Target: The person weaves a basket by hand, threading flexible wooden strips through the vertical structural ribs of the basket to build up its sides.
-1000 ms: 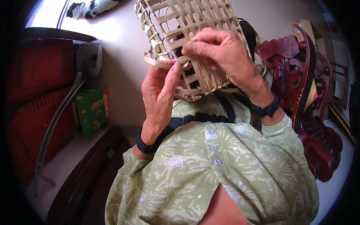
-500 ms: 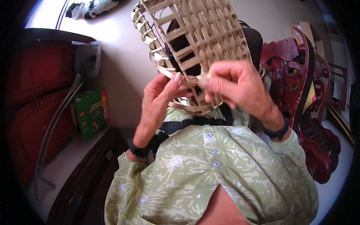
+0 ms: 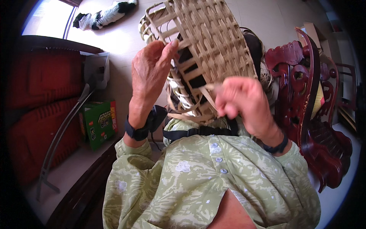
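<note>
Pinching at left edge of woven basket, just beyond belt, with left hand; clasping strip, seemingly, with blurred right hand. Likely light, springy; best held by rim.

One basket, two wristbands, one animal

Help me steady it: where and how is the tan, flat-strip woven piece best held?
Probably pinch the long right edge of the tan, flat-strip woven piece from the right, beyond the right hand: the weave there is close and the edge uncovered, whereas the left side has open gaps.
</note>
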